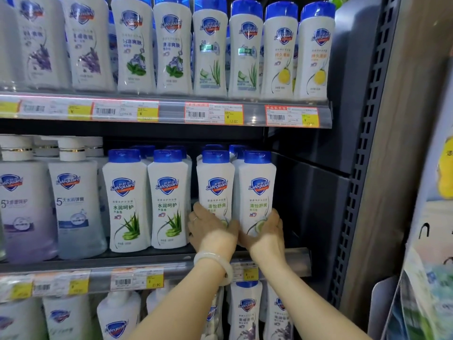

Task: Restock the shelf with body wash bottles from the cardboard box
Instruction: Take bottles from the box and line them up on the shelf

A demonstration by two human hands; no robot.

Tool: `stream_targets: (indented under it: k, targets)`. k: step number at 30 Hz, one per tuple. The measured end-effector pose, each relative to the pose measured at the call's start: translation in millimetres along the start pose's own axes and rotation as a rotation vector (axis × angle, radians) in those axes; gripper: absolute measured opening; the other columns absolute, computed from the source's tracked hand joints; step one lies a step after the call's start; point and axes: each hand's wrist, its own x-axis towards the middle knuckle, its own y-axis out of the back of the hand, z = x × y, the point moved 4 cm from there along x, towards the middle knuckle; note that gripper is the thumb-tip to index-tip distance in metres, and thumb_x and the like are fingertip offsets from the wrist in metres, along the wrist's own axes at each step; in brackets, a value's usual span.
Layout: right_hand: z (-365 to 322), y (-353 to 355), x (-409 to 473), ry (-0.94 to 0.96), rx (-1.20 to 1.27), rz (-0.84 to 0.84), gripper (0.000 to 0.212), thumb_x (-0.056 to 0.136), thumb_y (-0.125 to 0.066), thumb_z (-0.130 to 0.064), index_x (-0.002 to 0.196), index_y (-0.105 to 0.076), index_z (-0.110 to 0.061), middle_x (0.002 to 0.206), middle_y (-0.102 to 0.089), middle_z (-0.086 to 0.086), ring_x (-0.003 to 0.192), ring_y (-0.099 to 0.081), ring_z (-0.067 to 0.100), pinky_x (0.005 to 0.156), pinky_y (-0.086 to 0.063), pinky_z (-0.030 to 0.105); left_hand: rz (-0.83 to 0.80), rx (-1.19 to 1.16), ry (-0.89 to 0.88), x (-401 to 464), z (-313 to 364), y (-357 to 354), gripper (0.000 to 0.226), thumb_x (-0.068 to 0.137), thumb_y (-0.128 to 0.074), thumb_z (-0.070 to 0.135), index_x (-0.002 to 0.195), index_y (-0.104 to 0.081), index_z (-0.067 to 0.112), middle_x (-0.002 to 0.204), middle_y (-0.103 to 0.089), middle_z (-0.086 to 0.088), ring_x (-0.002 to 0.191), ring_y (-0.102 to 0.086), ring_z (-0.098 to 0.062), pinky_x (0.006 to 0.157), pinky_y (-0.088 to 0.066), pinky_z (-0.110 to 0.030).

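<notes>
Head view: your left hand [210, 229] and right hand [266, 229] each grip a cucumber body wash bottle [215, 190] (second [256, 192]); shove unevenly and neighbouring aloe bottles [169, 200] topple.

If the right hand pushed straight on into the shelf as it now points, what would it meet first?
The right hand already grips the rightmost cucumber bottle; pushed on, that bottle would probably meet the blue-capped bottle behind it, though depth is unclear.

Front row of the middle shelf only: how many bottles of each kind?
White-capped bottles: 2
Blue-capped aloe bottles: 2
Blue-capped cucumber bottles: 2, one gripped by the left hand, one by the right hand
Total: 6
</notes>
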Motion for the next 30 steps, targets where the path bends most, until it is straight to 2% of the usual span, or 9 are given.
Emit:
stream_targets:
  k: [5, 13, 18, 20, 23, 25, 26, 28, 30]
  targets:
    - [0, 1, 1, -0.001, -0.008, -0.012, 0.098, 0.059, -0.084, -0.036, 0.138, -0.029, -0.014, 0.127, -0.044, 0.006, 0.117, -0.049, 0.025, 0.091, -0.051, 0.044, -0.089, -0.049, 0.022, 7, -4, -4, 0.081, 0.061, -0.08, 0.032, 0.122, -0.029, 0.014, 0.117, -0.049, -0.01, 0.106, -0.055, -0.03, 0.084, -0.053, -0.044]
    - [0, 1, 1, -0.021, -0.064, -0.016, 0.099, 0.062, -0.081, -0.037, 0.14, -0.025, -0.015, 0.128, -0.042, 0.007, 0.119, -0.046, 0.024, 0.091, -0.05, 0.043, -0.124, -0.131, 0.009, 4, -5, -1, 0.078, 0.06, -0.082, 0.028, 0.119, -0.032, 0.014, 0.116, -0.052, -0.01, 0.108, -0.055, -0.029, 0.084, -0.053, -0.048]
    - [-2, 5, -5, 0.002, -0.056, -0.014, 0.105, 0.064, -0.083, -0.035, 0.144, -0.02, -0.01, 0.135, -0.034, 0.012, 0.126, -0.037, 0.028, 0.1, -0.044, 0.044, -0.156, -0.13, -0.014, -5, -10, 4, 0.079, 0.066, -0.079, 0.032, 0.128, -0.035, 0.008, 0.121, -0.052, -0.011, 0.109, -0.054, -0.028, 0.09, -0.051, -0.04]
    - [-8, 10, -16, 0.137, -0.048, 0.112, 0.097, 0.069, -0.081, -0.029, 0.143, -0.024, -0.004, 0.139, -0.032, 0.015, 0.129, -0.033, 0.026, 0.106, -0.038, 0.04, -0.11, -0.148, -0.121, -13, -15, 17, 0.073, 0.072, -0.074, 0.03, 0.13, -0.037, 0.007, 0.122, -0.055, -0.012, 0.109, -0.055, -0.028, 0.093, -0.049, -0.036]
    - [-43, 8, -47, 0.55, -0.011, 0.247, 0.06, 0.076, -0.069, -0.022, 0.127, -0.046, 0.001, 0.123, -0.049, 0.018, 0.117, -0.041, 0.02, 0.106, -0.033, 0.025, 0.126, -0.2, -0.236, -15, -29, 54, 0.068, 0.072, -0.074, 0.017, 0.129, -0.041, 0.002, 0.124, -0.05, -0.015, 0.118, -0.046, -0.029, 0.102, -0.038, -0.042]
    - [-65, -14, -67, 0.711, 0.019, 0.151, 0.046, 0.079, -0.06, -0.023, 0.12, -0.051, -0.003, 0.113, -0.055, 0.015, 0.11, -0.045, 0.017, 0.103, -0.033, 0.019, 0.225, -0.205, -0.17, -5, -46, 76, 0.067, 0.072, -0.073, 0.011, 0.129, -0.039, 0.0, 0.127, -0.045, -0.018, 0.121, -0.041, -0.032, 0.105, -0.034, -0.045]
    - [-76, -29, -73, 0.712, 0.025, 0.049, 0.046, 0.081, -0.058, -0.024, 0.122, -0.049, -0.005, 0.115, -0.055, 0.014, 0.111, -0.044, 0.016, 0.104, -0.032, 0.017, 0.255, -0.197, -0.114, 2, -56, 85, 0.069, 0.072, -0.073, 0.008, 0.13, -0.038, -0.001, 0.128, -0.043, -0.02, 0.123, -0.039, -0.034, 0.107, -0.032, -0.047]
    - [-94, -61, -81, 0.602, 0.005, -0.176, 0.06, 0.083, -0.057, -0.025, 0.136, -0.036, -0.006, 0.13, -0.047, 0.013, 0.124, -0.038, 0.018, 0.108, -0.026, 0.015, 0.274, -0.165, -0.009, 20, -72, 103, 0.073, 0.071, -0.073, 0.006, 0.133, -0.035, -0.001, 0.131, -0.041, -0.022, 0.125, -0.036, -0.037, 0.109, -0.03, -0.049]
    - [-102, -89, -80, 0.431, -0.025, -0.282, 0.08, 0.083, -0.059, -0.023, 0.147, -0.013, -0.006, 0.144, -0.032, 0.014, 0.135, -0.03, 0.025, 0.115, -0.027, 0.03, 0.249, -0.103, 0.052, 34, -82, 114, 0.073, 0.071, -0.073, 0.007, 0.132, -0.035, 0.0, 0.131, -0.043, -0.023, 0.125, -0.036, -0.037, 0.107, -0.031, -0.046]
